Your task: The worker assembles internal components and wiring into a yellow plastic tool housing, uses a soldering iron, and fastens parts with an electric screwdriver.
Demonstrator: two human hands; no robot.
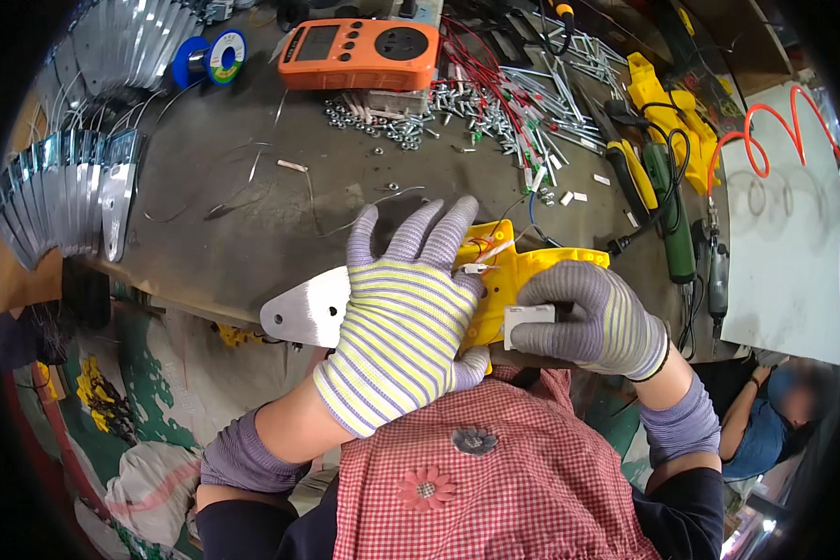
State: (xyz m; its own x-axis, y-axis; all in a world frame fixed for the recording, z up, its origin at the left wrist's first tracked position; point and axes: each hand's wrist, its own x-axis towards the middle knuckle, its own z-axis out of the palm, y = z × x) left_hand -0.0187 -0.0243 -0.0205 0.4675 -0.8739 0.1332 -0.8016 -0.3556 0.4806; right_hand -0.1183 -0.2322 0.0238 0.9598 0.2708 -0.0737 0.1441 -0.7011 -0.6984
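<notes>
My left hand (406, 317), in a striped glove, lies across a pale metal blade-shaped plate (306, 310) and the left end of a yellow plastic housing (506, 276). Three of its fingers stretch out past the plate; the thumb bends round the housing's near edge, gripping it. Thin wires and a small white connector (474, 269) show in the housing beside the index finger. Between the thumb and fingers of my right hand (595, 315) is a small white rectangular block (529, 323), held over the housing's near side. My left palm hides where plate and housing meet.
An orange meter (359, 54) stands at the back by loose nuts and screws (387, 121). A solder spool (226, 58) and fanned metal plates (65, 191) lie left. At right are yellow-handled pliers (631, 175), a green tool (670, 215), an air-line tool (717, 280) and another person (765, 420).
</notes>
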